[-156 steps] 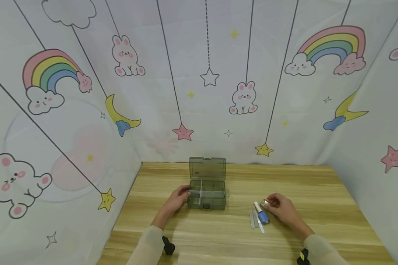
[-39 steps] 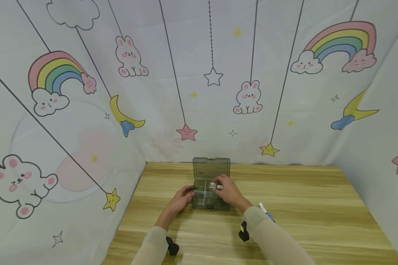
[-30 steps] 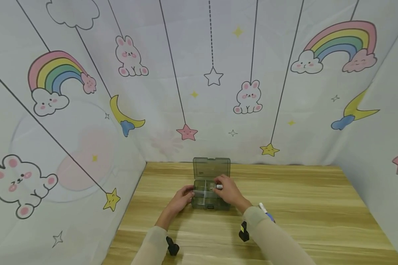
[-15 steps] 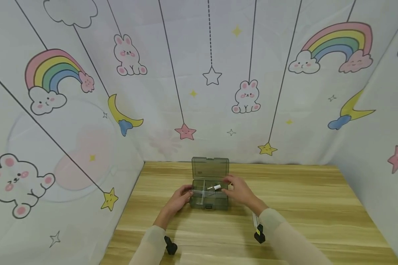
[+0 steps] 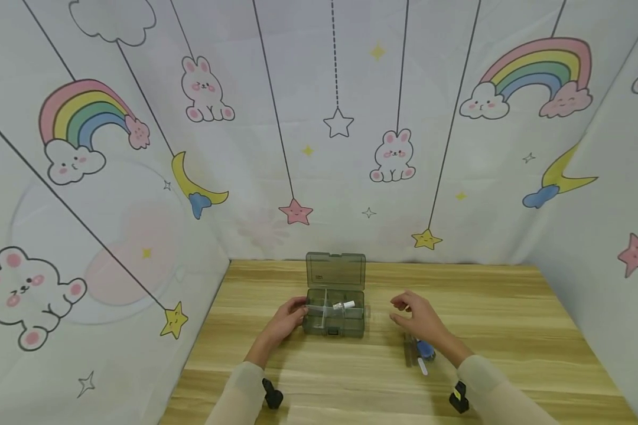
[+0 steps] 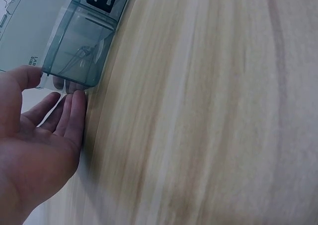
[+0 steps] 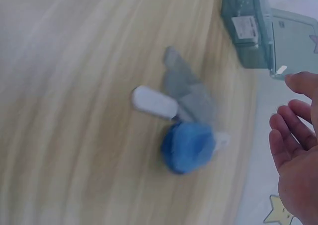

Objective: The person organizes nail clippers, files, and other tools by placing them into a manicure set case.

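A translucent grey-green compartment box (image 5: 334, 327) stands on the table with its lid (image 5: 336, 271) raised. My left hand (image 5: 289, 317) holds the box's left side; in the left wrist view the thumb lies at the upper edge and the fingers touch the side wall. A small clear bottle with a white cap (image 5: 349, 304) lies tilted in the box's right part, near a divider. My right hand (image 5: 420, 319) is empty, fingers loosely bent, in the air right of the box. Below it lies a nail polish bottle (image 7: 189, 148), blue with a white cap (image 7: 154, 102), partly hidden in the head view.
Beside the blue bottle lie greyish flat strips (image 7: 186, 81) and a slim white-ended piece (image 5: 422, 366). Small clear items (image 6: 82, 56), too unclear to name, show in a box compartment. A printed cloth (image 5: 340, 224) hangs behind the wooden table (image 5: 473, 295).
My right hand carried the small white-capped bottle from the table's right into the box, let go of it, and moved back right above the blue bottle. My left hand stayed on the box.
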